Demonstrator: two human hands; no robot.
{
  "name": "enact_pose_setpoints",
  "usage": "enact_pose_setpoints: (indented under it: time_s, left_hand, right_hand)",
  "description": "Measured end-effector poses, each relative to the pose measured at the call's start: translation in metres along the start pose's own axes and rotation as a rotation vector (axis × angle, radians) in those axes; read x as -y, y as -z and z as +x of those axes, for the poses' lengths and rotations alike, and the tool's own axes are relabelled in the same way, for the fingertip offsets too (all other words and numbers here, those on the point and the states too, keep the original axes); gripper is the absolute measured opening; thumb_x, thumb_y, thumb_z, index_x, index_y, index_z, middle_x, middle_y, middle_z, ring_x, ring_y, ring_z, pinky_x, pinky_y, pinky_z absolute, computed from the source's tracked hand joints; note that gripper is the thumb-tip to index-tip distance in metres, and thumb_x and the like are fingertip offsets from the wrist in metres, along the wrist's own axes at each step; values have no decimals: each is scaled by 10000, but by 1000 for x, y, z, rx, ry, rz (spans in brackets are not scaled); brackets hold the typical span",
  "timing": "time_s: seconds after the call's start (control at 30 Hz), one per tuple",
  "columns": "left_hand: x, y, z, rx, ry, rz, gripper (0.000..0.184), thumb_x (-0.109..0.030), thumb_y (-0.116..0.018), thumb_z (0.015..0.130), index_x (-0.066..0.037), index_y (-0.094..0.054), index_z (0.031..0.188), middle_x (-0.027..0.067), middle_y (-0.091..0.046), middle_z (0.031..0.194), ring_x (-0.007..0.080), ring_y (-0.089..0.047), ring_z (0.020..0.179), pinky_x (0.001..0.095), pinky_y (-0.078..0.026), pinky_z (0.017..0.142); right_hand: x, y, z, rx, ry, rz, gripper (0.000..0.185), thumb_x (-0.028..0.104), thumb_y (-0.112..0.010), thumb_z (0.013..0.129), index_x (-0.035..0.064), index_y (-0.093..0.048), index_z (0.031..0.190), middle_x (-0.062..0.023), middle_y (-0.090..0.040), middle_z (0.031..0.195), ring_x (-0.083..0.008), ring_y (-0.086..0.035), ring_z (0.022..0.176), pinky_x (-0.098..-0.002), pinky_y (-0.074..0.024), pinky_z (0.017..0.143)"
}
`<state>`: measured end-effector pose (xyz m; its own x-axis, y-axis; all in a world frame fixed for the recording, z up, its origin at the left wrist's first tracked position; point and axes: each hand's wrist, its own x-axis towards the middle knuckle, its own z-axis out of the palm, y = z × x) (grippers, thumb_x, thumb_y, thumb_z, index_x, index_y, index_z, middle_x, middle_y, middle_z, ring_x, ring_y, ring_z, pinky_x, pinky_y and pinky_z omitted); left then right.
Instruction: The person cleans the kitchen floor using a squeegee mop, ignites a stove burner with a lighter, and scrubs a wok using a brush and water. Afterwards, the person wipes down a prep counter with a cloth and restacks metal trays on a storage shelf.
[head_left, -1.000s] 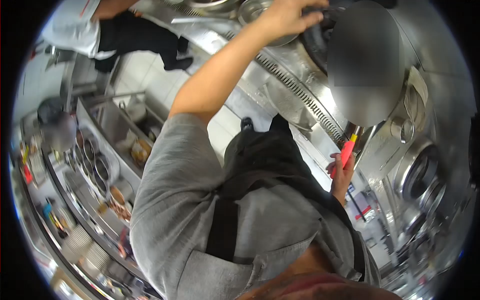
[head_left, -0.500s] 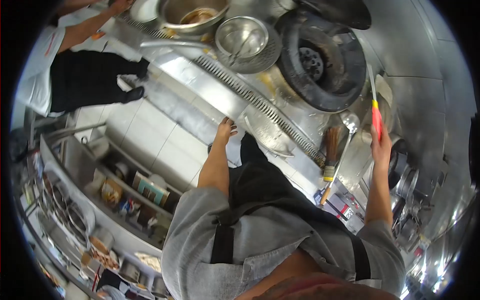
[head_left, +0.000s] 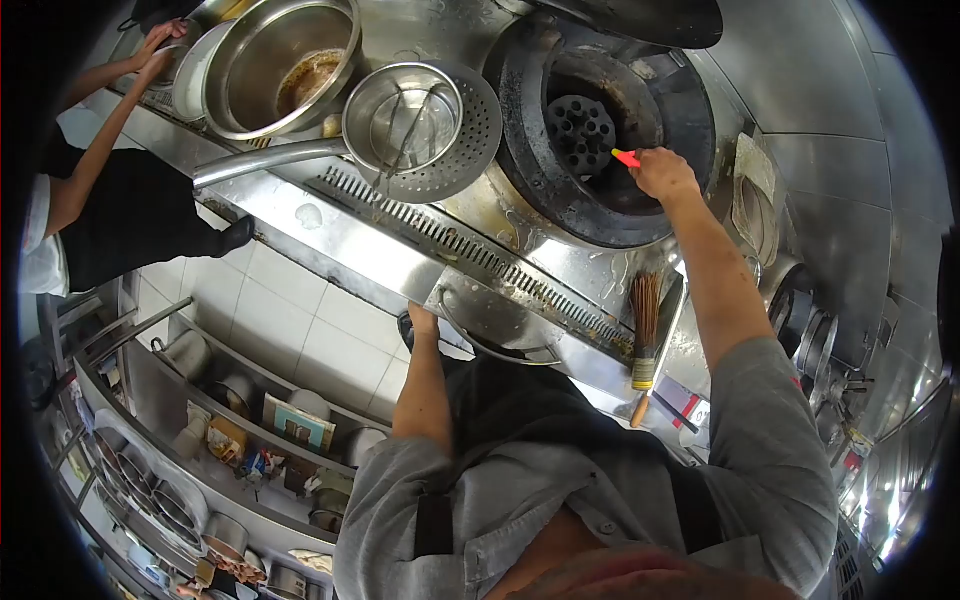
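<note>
The wok burner (head_left: 540, 180) fills the upper middle of the frame, uncovered, and the right arm now reaches across it, where half a second ago that forearm stood upright at the right of the frame. The work in hand thus appears to have moved onto the burner itself. At the upper edge the dark wok (head_left: 650, 22) is tipped back as before, while the deep steel bowl (head_left: 245, 75) and the perforated skimmer (head_left: 478, 140) under a small steel pan sit fuller in view at upper left, as the camera has shifted. The bristle brush (head_left: 645, 315) lies right of centre, just beside the counter's edge. The right hand (head_left: 668, 177) has its fingers closed around a red-handled tool (head_left: 627, 158), whose yellow collar points left over the burner's opening; its slim metal rod, plain earlier, cannot be made out. The left hand (head_left: 423, 318) has dropped from its open, lifted pose to the counter's front edge near centre; whether its fingers grip anything, I cannot tell.
</note>
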<state>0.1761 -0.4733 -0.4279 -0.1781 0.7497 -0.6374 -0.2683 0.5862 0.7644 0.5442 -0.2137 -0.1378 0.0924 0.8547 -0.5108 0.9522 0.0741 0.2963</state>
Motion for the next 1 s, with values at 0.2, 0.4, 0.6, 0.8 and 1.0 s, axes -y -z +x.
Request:
enact_pose_setpoints:
  time_s: [0.2,0.4,0.6,0.8,1.0]
  left_hand:
    - [39,12,13,-5,-4,-67,395,-171,-563,861,-48,-474,1226,123,-564,1117,263,-568,977,387,-505,797]
    - [33,12,15,-33,122,-352,331,-149,-606,808,38,-576,1080,81,-625,1005,176,-570,884,311,-450,764]
    - [23,10,11,-25,114,-236,330,-134,-589,837,31,-566,1121,80,-621,1034,172,-577,913,308,-452,783]
    - [23,11,16,42,152,-343,376,-169,-519,883,-58,-475,1240,130,-556,1121,283,-576,972,403,-513,791]
    - [27,11,17,32,198,-349,390,-267,-476,902,-59,-495,1232,122,-566,1128,265,-580,977,401,-505,796]
  right_hand:
    - [9,-2,11,20,-21,20,283,274,-508,860,74,-653,999,-151,-645,1019,-319,-611,980,-416,-491,853]
    - [11,0,17,22,-21,12,287,264,-507,856,67,-649,1010,-153,-639,1036,-321,-602,999,-412,-485,866]
    - [10,-1,16,43,-32,13,282,260,-507,855,69,-650,1006,-153,-638,1040,-318,-602,1000,-413,-486,864]
    - [10,2,11,23,-31,-9,269,258,-501,862,88,-650,1008,-144,-637,1046,-314,-599,1007,-414,-484,861]
    - [4,-5,19,-8,5,-6,266,249,-490,866,87,-650,1002,-143,-642,1029,-314,-611,982,-414,-486,852]
